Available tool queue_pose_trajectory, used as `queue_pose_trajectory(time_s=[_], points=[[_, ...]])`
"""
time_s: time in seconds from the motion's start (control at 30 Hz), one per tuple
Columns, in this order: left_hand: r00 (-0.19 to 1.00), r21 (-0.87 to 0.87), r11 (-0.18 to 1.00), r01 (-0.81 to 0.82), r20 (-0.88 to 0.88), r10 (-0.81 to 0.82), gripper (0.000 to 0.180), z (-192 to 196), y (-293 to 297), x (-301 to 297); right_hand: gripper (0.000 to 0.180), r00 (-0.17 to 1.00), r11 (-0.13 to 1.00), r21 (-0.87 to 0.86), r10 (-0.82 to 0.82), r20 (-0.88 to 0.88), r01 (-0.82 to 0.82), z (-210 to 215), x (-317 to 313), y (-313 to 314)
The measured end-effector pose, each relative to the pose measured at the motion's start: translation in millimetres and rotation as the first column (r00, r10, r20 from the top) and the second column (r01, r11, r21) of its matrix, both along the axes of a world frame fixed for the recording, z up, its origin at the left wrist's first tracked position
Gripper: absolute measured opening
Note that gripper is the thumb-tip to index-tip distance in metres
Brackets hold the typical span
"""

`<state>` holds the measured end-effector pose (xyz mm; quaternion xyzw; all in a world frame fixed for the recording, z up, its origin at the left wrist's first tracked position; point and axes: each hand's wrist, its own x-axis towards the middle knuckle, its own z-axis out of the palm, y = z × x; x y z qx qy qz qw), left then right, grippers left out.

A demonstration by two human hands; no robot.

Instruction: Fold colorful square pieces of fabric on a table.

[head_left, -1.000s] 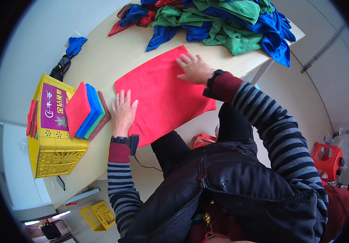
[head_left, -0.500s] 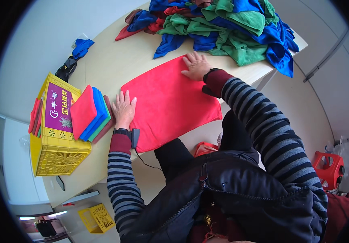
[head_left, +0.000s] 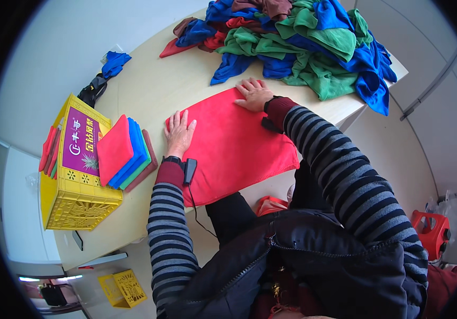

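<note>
Head view shows me the red cloth (head_left: 233, 149) lying flat on the table (head_left: 148, 90), long axis running near-left to far-right, with my left hand (head_left: 179, 130) spread flat on its left edge and my right hand (head_left: 254, 94) spread on its far corner.

My counter (head_left: 148, 90) is a pale wooden top. A red cloth (head_left: 233, 149) lies spread flat on it in front of me, its near edge hanging over the counter's rim. At the far end sits a heap of blue, green and red cloths (head_left: 302, 40). To my left a yellow crate (head_left: 77, 199) stands on it, with a stack of folded cloths (head_left: 125, 154) leaning against it. A blue and black bundle (head_left: 103, 77) lies beyond the crate.
</note>
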<state>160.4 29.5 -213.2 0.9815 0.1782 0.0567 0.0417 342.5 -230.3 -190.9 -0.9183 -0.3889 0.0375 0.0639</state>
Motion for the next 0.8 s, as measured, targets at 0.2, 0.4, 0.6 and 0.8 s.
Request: queue_pose_trajectory(time_s=[0.2, 0.4, 0.6, 0.8], points=[[0.998, -0.008, 0.998, -0.057, 0.002, 0.057, 0.068, 5, -1, 11, 0.077, 0.998, 0.998, -0.020, -0.058, 0.003, 0.059, 13, 0, -9], [0.999, 0.067, 0.998, -0.004, 0.042, 0.001, 0.068, 3, -5, -38, 0.077, 0.976, 0.978, 0.124, 0.151, 0.157, -0.171, 5, -120, -35], [0.974, 0.000, 0.976, 0.218, 0.058, -0.218, 0.064, 16, -88, -129, 0.073, 0.985, 0.973, 0.205, 0.079, 0.154, -0.110, -13, -177, -94], [0.987, -0.008, 0.993, 0.114, 0.112, -0.112, 0.063, 5, -92, -160, 0.070, 0.985, 0.978, 0.194, 0.045, 0.167, -0.078, -11, -165, -99]])
